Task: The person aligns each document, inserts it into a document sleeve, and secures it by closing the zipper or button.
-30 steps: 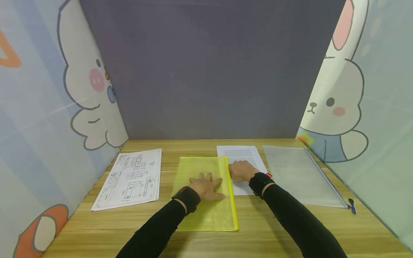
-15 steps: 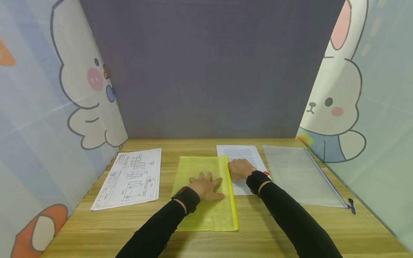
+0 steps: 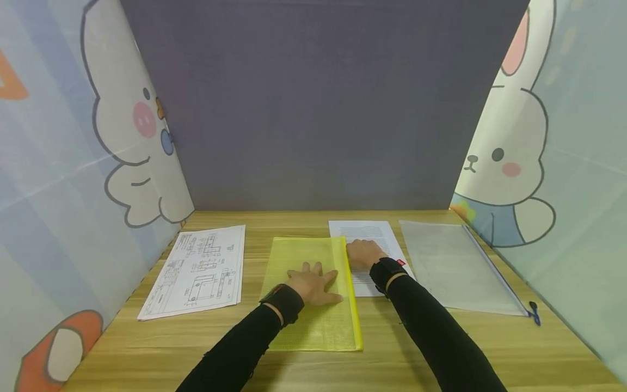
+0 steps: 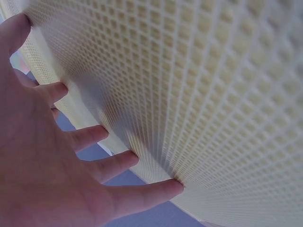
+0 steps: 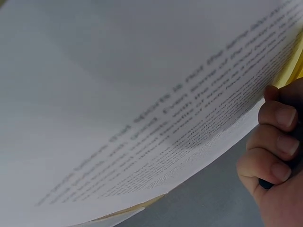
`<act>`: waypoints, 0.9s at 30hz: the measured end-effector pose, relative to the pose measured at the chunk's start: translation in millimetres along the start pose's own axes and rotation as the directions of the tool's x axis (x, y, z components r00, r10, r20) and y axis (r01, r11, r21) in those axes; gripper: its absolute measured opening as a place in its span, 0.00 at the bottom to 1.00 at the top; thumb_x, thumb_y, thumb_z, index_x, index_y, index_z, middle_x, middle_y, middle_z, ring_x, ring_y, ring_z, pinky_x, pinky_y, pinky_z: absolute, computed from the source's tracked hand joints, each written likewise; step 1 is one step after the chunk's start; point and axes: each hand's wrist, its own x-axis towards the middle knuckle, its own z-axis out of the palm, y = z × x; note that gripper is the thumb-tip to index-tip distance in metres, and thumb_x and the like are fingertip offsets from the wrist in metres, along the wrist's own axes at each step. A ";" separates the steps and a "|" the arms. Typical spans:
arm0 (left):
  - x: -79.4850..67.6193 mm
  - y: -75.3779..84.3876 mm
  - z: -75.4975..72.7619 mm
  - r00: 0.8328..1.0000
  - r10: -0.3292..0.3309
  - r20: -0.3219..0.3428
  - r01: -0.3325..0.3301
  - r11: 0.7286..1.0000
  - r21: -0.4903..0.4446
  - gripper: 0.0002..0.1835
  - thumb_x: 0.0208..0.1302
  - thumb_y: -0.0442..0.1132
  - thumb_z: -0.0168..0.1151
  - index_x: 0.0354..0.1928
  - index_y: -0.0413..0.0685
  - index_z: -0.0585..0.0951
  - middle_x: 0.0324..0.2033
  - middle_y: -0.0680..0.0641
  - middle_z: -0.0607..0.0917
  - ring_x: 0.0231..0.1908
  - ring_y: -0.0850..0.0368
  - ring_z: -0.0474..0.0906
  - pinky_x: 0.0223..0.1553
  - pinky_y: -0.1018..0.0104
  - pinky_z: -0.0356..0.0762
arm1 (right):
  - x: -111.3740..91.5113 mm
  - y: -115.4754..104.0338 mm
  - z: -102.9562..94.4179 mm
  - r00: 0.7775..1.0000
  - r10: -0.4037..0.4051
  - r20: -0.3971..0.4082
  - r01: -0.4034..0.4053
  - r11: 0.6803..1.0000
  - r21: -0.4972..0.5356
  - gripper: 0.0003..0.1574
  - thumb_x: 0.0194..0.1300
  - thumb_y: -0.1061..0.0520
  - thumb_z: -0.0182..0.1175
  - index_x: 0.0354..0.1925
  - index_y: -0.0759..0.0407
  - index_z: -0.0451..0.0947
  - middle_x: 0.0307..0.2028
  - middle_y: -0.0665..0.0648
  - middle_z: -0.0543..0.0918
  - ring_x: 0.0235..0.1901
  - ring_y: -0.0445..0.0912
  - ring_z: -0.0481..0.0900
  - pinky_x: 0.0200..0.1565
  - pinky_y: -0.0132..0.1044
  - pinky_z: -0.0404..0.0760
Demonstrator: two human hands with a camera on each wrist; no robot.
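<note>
Left hand (image 3: 312, 287), fingers spread, is steadying a yellow pouch (image 3: 320, 333) while curled right hand (image 3: 363, 253) is gripping, probably, its zipper pull (image 5: 265, 183).

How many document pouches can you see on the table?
2. The yellow mesh pouch lies in the middle, under the left hand; the whitish pouch lies at the right, beyond the printed page. Any underneath these would be hidden.

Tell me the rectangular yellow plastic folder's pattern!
The yellow folder shows a criss-cross grid, best in the left wrist view.
</note>
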 end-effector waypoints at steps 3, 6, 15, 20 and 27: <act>-1.5 -0.3 0.5 1.000 0.000 -0.002 0.000 1.000 -0.018 0.44 0.65 0.79 0.43 0.80 0.74 0.56 0.77 0.44 0.58 0.75 0.34 0.53 0.62 0.24 0.61 | 2.5 -1.1 0.7 1.000 0.016 0.010 -0.016 1.000 0.019 0.17 0.75 0.50 0.52 0.33 0.56 0.80 0.34 0.57 0.85 0.38 0.56 0.85 0.43 0.55 0.84; -2.2 -0.3 1.0 1.000 0.001 -0.002 -0.001 1.000 -0.023 0.44 0.65 0.79 0.43 0.80 0.73 0.56 0.77 0.43 0.58 0.75 0.34 0.53 0.62 0.24 0.61 | 2.9 -2.3 -0.8 0.999 0.027 0.026 -0.027 0.999 0.024 0.17 0.75 0.52 0.51 0.32 0.56 0.80 0.35 0.57 0.85 0.38 0.55 0.85 0.43 0.54 0.84; 0.3 -0.5 3.7 1.000 0.009 -0.028 -0.010 1.000 -0.006 0.45 0.65 0.80 0.41 0.80 0.74 0.54 0.76 0.44 0.60 0.74 0.34 0.54 0.60 0.24 0.62 | 2.4 -0.6 -3.3 0.999 0.038 0.038 -0.040 0.998 0.049 0.17 0.76 0.52 0.49 0.34 0.57 0.80 0.37 0.58 0.85 0.40 0.56 0.85 0.45 0.55 0.84; 0.2 0.3 7.9 0.998 0.005 -0.056 -0.006 1.000 -0.020 0.44 0.66 0.80 0.40 0.80 0.73 0.54 0.77 0.43 0.59 0.75 0.33 0.53 0.62 0.23 0.60 | 2.7 -0.1 -3.8 0.999 0.039 0.031 -0.041 0.998 0.050 0.17 0.76 0.53 0.49 0.34 0.57 0.79 0.37 0.58 0.85 0.41 0.57 0.85 0.45 0.55 0.84; -7.2 3.7 9.0 0.999 -0.001 -0.052 -0.001 0.999 -0.039 0.44 0.67 0.79 0.39 0.81 0.72 0.54 0.78 0.42 0.56 0.75 0.32 0.52 0.63 0.23 0.57 | 0.5 -0.2 -6.1 0.999 0.007 0.039 -0.009 0.999 0.050 0.14 0.74 0.52 0.52 0.33 0.56 0.79 0.35 0.56 0.84 0.39 0.54 0.84 0.45 0.55 0.83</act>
